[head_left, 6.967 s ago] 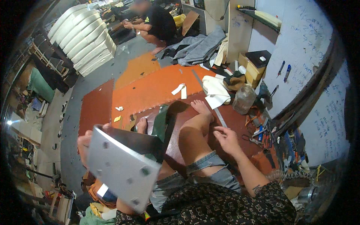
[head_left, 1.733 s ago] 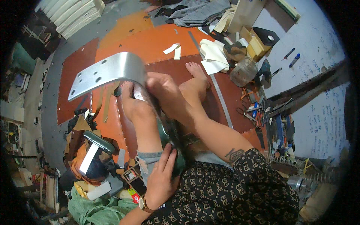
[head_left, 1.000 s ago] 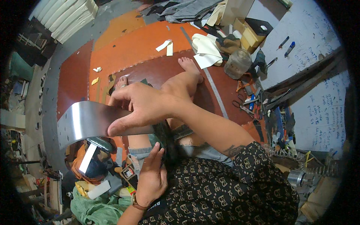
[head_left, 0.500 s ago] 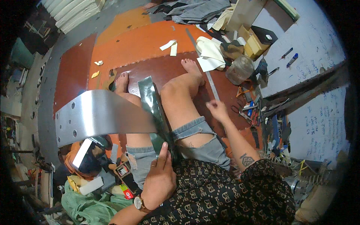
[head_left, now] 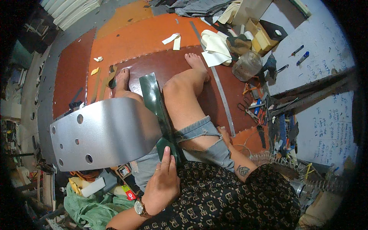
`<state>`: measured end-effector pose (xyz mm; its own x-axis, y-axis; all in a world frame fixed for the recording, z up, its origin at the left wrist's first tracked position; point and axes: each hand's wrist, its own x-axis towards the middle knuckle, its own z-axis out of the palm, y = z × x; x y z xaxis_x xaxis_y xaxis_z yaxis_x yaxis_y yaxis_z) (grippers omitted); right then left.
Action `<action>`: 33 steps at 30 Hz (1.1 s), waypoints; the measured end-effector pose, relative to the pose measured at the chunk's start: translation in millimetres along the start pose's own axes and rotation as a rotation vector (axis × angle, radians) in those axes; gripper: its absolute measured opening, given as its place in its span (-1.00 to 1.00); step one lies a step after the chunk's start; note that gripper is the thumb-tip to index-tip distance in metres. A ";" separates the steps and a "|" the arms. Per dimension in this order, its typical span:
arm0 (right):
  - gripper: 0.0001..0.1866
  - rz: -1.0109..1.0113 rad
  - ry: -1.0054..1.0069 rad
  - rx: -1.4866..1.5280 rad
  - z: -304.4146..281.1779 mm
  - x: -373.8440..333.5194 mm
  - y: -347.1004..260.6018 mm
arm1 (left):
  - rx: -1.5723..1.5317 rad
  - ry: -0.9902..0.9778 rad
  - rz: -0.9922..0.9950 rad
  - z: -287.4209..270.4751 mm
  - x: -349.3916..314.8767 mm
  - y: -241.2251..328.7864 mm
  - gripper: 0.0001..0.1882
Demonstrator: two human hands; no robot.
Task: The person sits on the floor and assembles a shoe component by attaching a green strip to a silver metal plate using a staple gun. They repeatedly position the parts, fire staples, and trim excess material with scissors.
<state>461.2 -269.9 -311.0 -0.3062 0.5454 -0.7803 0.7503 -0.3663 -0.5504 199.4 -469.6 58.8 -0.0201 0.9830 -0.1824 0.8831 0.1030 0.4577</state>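
Steadying dark green strip (head_left: 156,103) along my lap, between my knees. Left hand (head_left: 163,184): fingers nearly flat, extended, pressing the strip's near end, not wrapped around it. Right hand (head_left: 224,134): beside my thigh, grip hidden. Grey drilled metal plate (head_left: 101,134) overlaps the strip's left edge. Next, judged: firmer pinch needed.

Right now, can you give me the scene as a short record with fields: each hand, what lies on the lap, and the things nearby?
left hand: flat on the near end of the dark green strip
right hand: down beside the right thigh, partly hidden
lap: silver metal sheet with round holes, resting over the left leg
floor: brown mat
nearby: long steel ruler, glass jar
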 end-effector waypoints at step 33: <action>-0.24 -0.938 -0.209 -0.383 -142.0 -268.8 -293.1 | -0.140 -0.035 0.036 -10.5 9.1 -0.9 -0.35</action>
<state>406.8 -202.2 102.2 -0.9322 0.3329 -0.1419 0.2821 0.4230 -0.8611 193.6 -459.2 65.9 0.0291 0.9807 -0.1932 0.8087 0.0905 0.5813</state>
